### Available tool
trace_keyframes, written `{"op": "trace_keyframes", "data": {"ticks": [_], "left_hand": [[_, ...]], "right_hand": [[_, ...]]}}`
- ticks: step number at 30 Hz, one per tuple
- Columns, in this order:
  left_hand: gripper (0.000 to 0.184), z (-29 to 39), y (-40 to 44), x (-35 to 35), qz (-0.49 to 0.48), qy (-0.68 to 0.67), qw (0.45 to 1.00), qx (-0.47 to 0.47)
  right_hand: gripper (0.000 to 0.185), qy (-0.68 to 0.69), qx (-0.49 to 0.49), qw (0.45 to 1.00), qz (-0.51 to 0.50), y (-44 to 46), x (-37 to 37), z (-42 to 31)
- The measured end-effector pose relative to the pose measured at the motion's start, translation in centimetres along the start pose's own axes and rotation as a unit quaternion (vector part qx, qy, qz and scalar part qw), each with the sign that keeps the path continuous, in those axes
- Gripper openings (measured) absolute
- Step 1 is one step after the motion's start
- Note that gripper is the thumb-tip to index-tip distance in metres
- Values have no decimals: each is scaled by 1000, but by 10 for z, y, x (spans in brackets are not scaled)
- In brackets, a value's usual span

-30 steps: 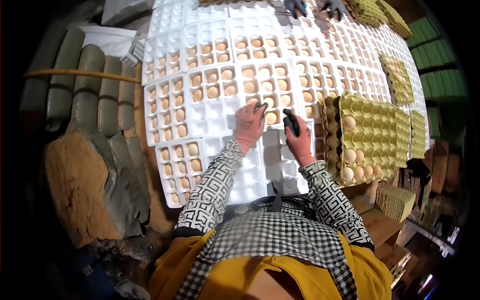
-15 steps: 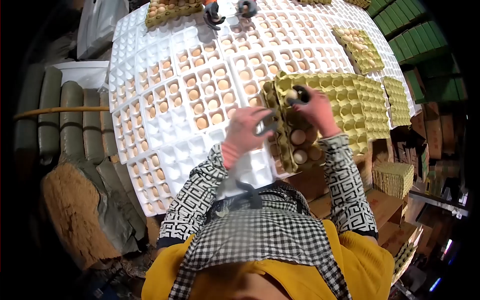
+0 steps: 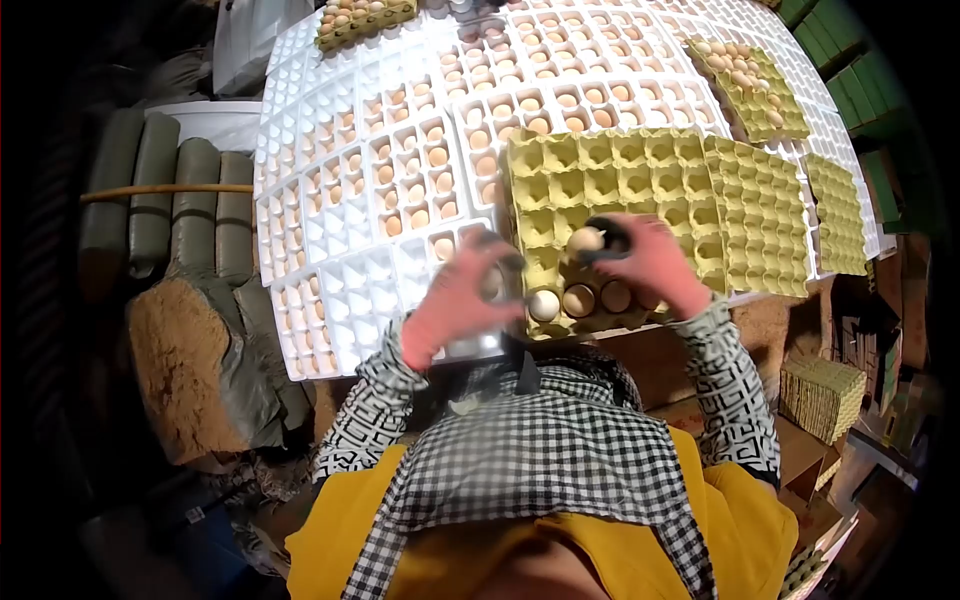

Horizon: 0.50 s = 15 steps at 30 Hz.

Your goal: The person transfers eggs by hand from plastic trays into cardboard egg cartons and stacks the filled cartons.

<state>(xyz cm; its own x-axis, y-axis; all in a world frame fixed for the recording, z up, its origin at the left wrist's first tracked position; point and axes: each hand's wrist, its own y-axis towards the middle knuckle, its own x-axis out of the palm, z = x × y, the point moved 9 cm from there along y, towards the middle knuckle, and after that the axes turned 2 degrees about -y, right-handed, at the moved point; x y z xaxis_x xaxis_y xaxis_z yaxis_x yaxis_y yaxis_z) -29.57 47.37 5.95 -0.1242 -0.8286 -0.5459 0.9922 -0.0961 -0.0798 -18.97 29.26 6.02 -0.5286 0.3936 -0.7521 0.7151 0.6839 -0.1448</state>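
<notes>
My right hand [image 3: 648, 264], in a pink glove with dark fingertips, is closed on a pale brown egg [image 3: 585, 241] above the yellow-green egg tray [image 3: 610, 188]. In the tray's near row lie several eggs, a whitish one [image 3: 543, 305] at the left end and a brown one [image 3: 578, 300] beside it. My left hand [image 3: 455, 300], gloved alike, is over the white trays at the left edge of the yellow-green tray. Motion smears its curved fingers, and what is between them is unclear. Beyond it a white tray [image 3: 412, 182] holds brown eggs.
More yellow-green trays [image 3: 758, 215] lie to the right, and one with eggs [image 3: 750, 85] is farther back. Another egg tray [image 3: 365, 22] stands at the top. Grey-green rolls [image 3: 192, 205] are at the left. Stacked trays [image 3: 822, 395] stand at the lower right.
Both hands have moved from the white trays toward the yellow-green tray at the right. My right hand has taken hold of an egg. The view has shifted, and the co-worker's hands are now barely visible.
</notes>
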Motion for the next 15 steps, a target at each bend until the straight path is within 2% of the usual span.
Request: {"op": "trace_keyframes", "data": {"ticks": [1,2,3,5,6,7,8,9,11,12,13,15], "left_hand": [[53,23,-5,20,-53,163,985,2],[58,22,-7,43,-103,263,959,-19],[58,13,-10,54,-94,228,969,-11],[56,16,-3,54,-141,259,954,-62],[53,20,-5,46,-78,184,980,-26],[50,18,-12,34,-8,111,994,8],[47,15,-22,19,63,41,996,44],[47,-1,-31,13,69,-132,988,-35],[50,-53,-71,2,217,-216,942,-138],[50,-62,-85,-20,260,-40,958,-116],[48,-96,-108,-36,328,-13,930,-166],[48,-134,-134,-75,425,20,881,-206]], "right_hand": [[42,196,69,978,-7,-6,-11,21],[57,436,95,895,-8,-12,-15,40],[58,527,70,847,-4,-18,-30,27],[57,571,9,819,-54,-24,-41,1],[55,430,4,900,-69,-30,-35,-6],[52,277,-8,957,-83,-35,-26,-16],[44,16,-81,993,-81,-38,-13,-41],[35,-243,-148,957,-62,-41,3,-66],[29,-368,-56,917,-143,-33,54,-50],[18,-362,-103,920,-112,-32,53,-61],[16,-406,-138,899,-91,-32,50,-64],[30,-243,-137,960,-19,-33,24,-66]]}}
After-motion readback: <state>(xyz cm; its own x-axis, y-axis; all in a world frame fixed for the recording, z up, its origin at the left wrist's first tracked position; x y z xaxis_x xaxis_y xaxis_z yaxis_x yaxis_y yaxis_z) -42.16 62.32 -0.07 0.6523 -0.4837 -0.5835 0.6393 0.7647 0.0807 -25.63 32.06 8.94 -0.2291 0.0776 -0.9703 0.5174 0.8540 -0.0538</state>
